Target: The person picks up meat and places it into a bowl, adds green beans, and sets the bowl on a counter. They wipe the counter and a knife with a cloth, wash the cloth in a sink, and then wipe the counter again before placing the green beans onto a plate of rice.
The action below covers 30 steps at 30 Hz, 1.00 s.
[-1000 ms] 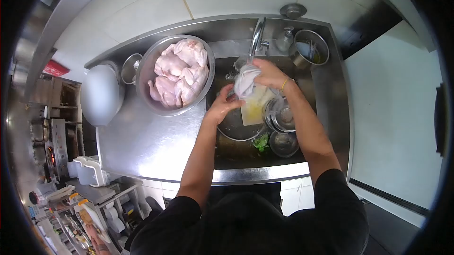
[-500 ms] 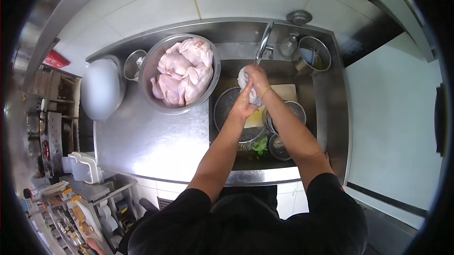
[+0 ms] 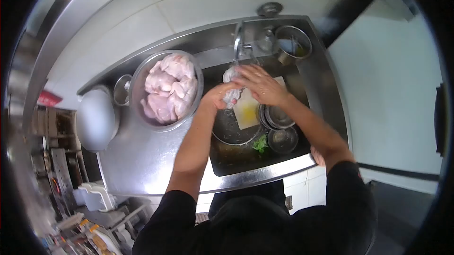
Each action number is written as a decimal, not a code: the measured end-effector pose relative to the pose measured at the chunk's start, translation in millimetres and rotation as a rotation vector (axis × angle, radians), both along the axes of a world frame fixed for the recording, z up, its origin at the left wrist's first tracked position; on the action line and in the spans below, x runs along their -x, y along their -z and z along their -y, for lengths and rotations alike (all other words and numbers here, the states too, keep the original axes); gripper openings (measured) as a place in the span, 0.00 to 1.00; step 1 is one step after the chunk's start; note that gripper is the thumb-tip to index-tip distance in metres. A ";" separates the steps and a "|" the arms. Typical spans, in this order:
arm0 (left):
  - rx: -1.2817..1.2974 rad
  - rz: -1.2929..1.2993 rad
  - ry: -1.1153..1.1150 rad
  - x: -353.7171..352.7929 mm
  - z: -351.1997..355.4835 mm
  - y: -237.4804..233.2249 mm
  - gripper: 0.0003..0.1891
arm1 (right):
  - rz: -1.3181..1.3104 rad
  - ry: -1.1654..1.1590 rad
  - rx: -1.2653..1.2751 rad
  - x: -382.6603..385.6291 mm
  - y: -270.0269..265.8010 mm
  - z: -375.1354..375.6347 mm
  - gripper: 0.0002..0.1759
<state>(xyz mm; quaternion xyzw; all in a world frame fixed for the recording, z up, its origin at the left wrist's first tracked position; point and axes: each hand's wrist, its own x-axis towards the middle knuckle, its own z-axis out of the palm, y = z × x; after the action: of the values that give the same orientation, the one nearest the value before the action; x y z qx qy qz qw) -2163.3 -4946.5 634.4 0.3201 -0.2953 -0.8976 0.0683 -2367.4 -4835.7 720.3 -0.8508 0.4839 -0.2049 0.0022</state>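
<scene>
A wet, crumpled white cloth (image 3: 231, 95) is bunched below the tap (image 3: 237, 42), over the sink. My left hand (image 3: 218, 95) grips its lower left side, with the thumb pointing toward my other hand. Across the cloth's upper right side reaches my right hand (image 3: 262, 86), its fingers stretched out and somewhat blurred, touching or just above the cloth. Beneath the hands in the sink are a white board (image 3: 247, 113) with a yellow patch, a large round pan or lid (image 3: 231, 134), small metal bowls (image 3: 280, 119) and a green leaf (image 3: 259, 144).
Left of the sink, a big metal bowl (image 3: 200, 87) holds several raw plucked chickens (image 3: 171, 87). Beyond it are a small metal pot (image 3: 121, 89) and a pale rounded container (image 3: 96, 119). A pump bottle (image 3: 267, 41) and a metal pot (image 3: 284, 58) stand behind the sink, right of the tap.
My right hand's fingers have spread from a grip into a flat, stretched shape. My left hand has moved up beside the cloth. The whole view has turned and shifted.
</scene>
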 end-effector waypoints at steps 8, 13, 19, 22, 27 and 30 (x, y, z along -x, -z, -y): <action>0.550 0.219 0.312 26.5 -16.5 -37.9 0.18 | 0.015 -0.132 -0.070 8.0 60.4 41.2 0.27; 1.539 0.720 0.243 32.2 -41.1 -3.1 0.30 | -0.099 0.184 -0.335 -14.1 65.0 16.8 0.25; 1.548 0.950 0.562 38.5 -66.9 -25.5 0.27 | 0.117 0.251 -0.680 -19.9 92.1 -5.6 0.33; 1.568 0.999 0.593 37.7 -69.3 -24.7 0.24 | 0.321 0.067 -0.904 9.5 96.4 8.3 0.42; 1.419 1.187 0.505 30.1 -74.6 -44.5 0.21 | 0.619 0.718 -0.465 65.7 119.9 81.3 0.37; 1.322 1.262 0.396 33.3 -75.8 -51.4 0.21 | 0.844 0.852 -0.396 73.4 174.4 147.1 0.34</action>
<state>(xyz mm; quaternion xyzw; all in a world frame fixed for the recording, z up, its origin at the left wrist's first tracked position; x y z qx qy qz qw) -2196.6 -4870.6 685.9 0.5883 -0.7775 -0.2032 -0.0906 -2440.8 -4982.8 545.9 -0.4127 0.7664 -0.4124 0.2688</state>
